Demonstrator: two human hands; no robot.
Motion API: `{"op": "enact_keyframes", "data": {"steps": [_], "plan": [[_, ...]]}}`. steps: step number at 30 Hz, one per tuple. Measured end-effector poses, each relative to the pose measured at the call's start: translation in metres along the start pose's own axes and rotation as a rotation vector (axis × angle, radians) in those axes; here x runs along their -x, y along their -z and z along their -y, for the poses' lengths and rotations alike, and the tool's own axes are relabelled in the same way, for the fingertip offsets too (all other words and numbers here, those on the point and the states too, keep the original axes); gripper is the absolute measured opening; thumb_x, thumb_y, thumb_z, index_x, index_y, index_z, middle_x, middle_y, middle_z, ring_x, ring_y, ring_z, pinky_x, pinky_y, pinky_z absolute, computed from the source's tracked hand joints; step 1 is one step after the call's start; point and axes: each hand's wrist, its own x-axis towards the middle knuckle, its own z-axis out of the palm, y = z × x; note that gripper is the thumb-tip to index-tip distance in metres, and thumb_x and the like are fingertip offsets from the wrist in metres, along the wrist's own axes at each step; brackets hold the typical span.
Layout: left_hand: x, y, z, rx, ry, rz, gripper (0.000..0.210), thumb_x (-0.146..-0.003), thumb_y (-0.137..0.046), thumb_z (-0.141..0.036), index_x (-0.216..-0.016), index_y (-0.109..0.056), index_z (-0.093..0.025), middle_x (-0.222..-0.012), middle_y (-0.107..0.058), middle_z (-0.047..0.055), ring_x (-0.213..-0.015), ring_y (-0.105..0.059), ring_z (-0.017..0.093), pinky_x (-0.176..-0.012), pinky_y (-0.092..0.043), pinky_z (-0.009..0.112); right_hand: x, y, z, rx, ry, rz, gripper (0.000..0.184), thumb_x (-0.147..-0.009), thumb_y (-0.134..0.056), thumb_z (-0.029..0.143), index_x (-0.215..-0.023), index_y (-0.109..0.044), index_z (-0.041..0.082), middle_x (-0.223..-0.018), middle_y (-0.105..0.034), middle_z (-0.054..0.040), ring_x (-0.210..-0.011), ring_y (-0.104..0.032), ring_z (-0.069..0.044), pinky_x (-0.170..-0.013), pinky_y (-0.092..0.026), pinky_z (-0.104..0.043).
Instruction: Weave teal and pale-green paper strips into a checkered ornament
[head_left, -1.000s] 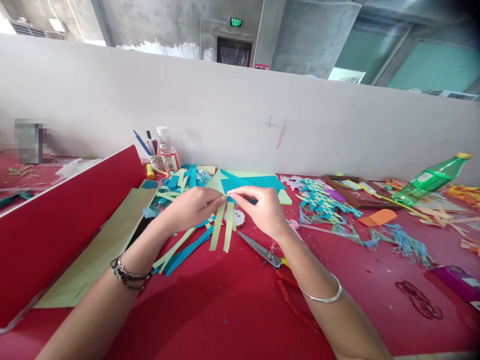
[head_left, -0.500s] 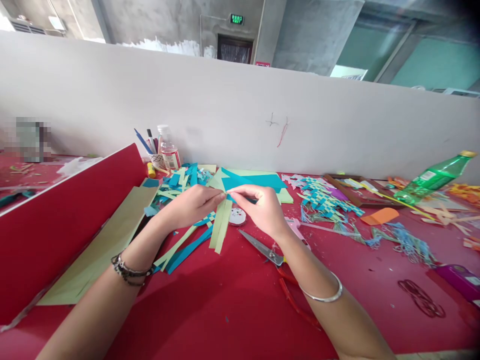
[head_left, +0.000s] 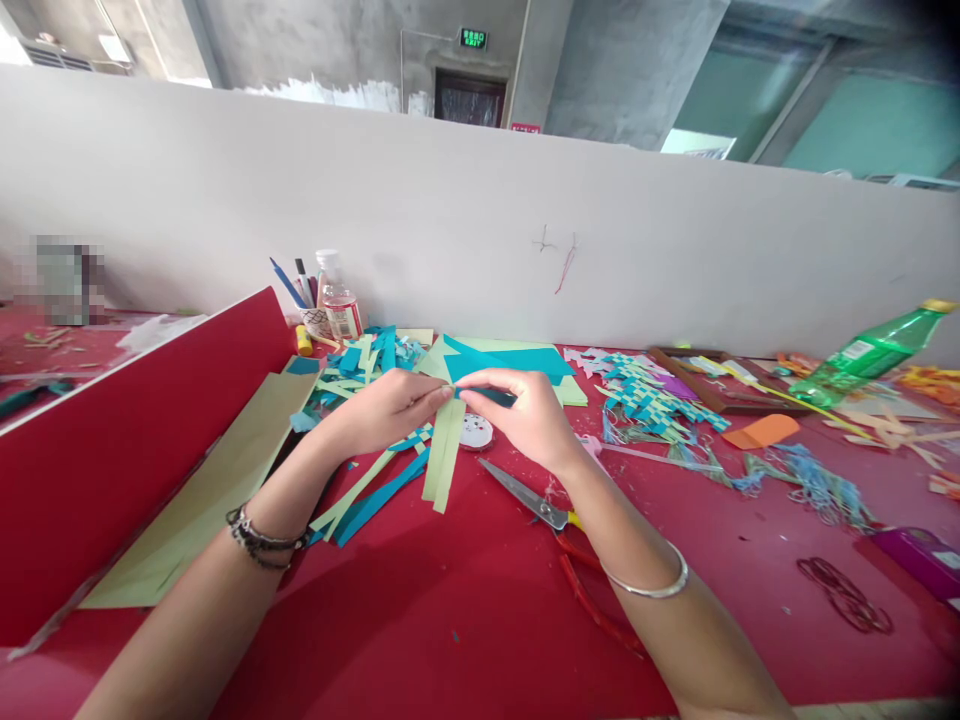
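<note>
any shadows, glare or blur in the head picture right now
Head view, lower middle: soft shadow on the table; head view, upper right: hazy glare by a dark corner; head view, far left: a pixelated patch; head view, centre: strips fairly sharp, no obvious motion blur.

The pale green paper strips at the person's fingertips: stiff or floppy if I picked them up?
The pale green paper strips are probably very light, looking narrow and thin. They might feel slightly stiff, since they extend straight from between the left hand and right hand.
</note>
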Motion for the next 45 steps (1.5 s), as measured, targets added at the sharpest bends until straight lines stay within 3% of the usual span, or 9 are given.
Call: {"op": "enact_keyframes", "data": {"steps": [6,17,24,31,40,43,45], "plan": [[0.0,-0.001,0.001,-0.033,0.024,0.022,0.032,-0.088,-0.033,-0.028,-0.059,-0.039,-0.016,-0.051,-0.032,-0.006,-0.047,-0.029,0.007,-0.047,-0.025,0.02,-0.001,0.0,-0.001,-0.053,-0.026,0.015,0.013,-0.077,-0.054,0.025,-0.079,-0.066,0.019,-0.08,-0.068,-0.0011,-0.075,-0.062,-0.014,-0.069,-0.048,-0.026],[-0.002,-0.006,0.006,0.022,0.026,0.009,0.036,-0.086,-0.038,-0.031,-0.054,-0.031,-0.017,-0.051,-0.026,-0.006,-0.047,-0.025,0.006,-0.045,-0.022,0.021,-0.002,0.0,-0.003,-0.098,-0.085,-0.068,0.012,-0.077,-0.054,0.025,-0.076,-0.063,0.017,-0.078,-0.066,-0.0017,-0.073,-0.061,-0.013,-0.068,-0.047,-0.026],[-0.004,-0.012,0.002,-0.007,0.101,-0.1,0.035,-0.084,-0.042,-0.038,-0.057,-0.036,-0.017,-0.054,-0.033,-0.006,-0.051,-0.032,0.007,-0.049,-0.026,0.021,-0.002,-0.003,-0.003,-0.143,-0.104,-0.103,0.012,-0.077,-0.053,0.024,-0.075,-0.062,0.017,-0.074,-0.065,-0.0013,-0.069,-0.059,-0.011,-0.064,-0.046,-0.025],[-0.004,-0.016,0.006,0.112,0.072,0.048,0.038,-0.086,-0.037,-0.037,-0.054,-0.033,-0.017,-0.054,-0.028,-0.005,-0.05,-0.029,0.007,-0.048,-0.025,0.021,-0.002,0.0,-0.002,-0.15,-0.113,-0.097,0.013,-0.077,-0.053,0.026,-0.077,-0.062,0.017,-0.077,-0.064,-0.0021,-0.069,-0.059,-0.012,-0.065,-0.046,-0.025],[-0.001,-0.017,0.013,0.283,0.088,0.276,0.03,-0.085,-0.035,-0.033,-0.061,-0.039,-0.016,-0.059,-0.028,-0.004,-0.052,-0.027,0.007,-0.049,-0.026,0.021,-0.002,-0.001,-0.002,-0.108,-0.104,0.052,0.018,-0.079,-0.051,0.03,-0.076,-0.062,0.016,-0.073,-0.063,-0.0012,-0.064,-0.055,-0.01,-0.058,-0.043,-0.023],[-0.001,-0.012,0.01,0.31,0.102,0.363,0.03,-0.084,-0.038,-0.033,-0.062,-0.047,-0.015,-0.056,-0.035,-0.004,-0.051,-0.033,0.008,-0.049,-0.029,0.02,-0.001,0.0,-0.002,-0.092,-0.092,0.062,0.018,-0.079,-0.051,0.03,-0.074,-0.062,0.016,-0.07,-0.062,-0.0008,-0.061,-0.053,-0.009,-0.056,-0.042,-0.022],[0.001,-0.004,0.009,0.304,0.131,0.45,0.029,-0.084,-0.039,-0.034,-0.069,-0.055,-0.015,-0.061,-0.048,-0.002,-0.057,-0.044,0.01,-0.055,-0.035,0.02,-0.001,0.003,-0.002,-0.071,-0.084,0.059,0.018,-0.079,-0.05,0.03,-0.074,-0.061,0.016,-0.07,-0.062,-0.0008,-0.06,-0.051,-0.009,-0.056,-0.042,-0.023]]}}
